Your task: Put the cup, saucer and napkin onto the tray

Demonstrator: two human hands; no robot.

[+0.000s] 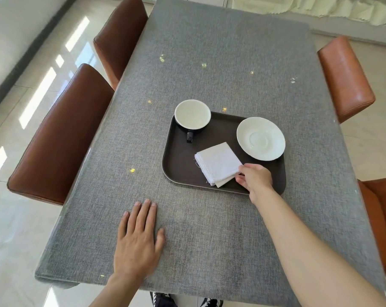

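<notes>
Tray point(181, 165): one, dark brown, on the grey worktop point(209, 63), carrying one cup point(192, 115) at its far-left corner, one white saucer point(260, 138) at far right and one folded white napkin point(218, 163) at near centre. Right hand point(255, 179) pinches the napkin's near-right corner between thumb and fingers; left hand point(138, 238) lies flat, fingers spread, palm down on the worktop, holding nothing. Four brown chairs point(61, 134) counted, two per side.

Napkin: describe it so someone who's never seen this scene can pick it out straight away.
On the grey table sits a dark brown tray holding three things. The napkin lies at the tray's near edge, its corner pinched by the right hand. It is the only soft, square, folded white cloth; the cup and saucer beyond it are round and hard.
</notes>
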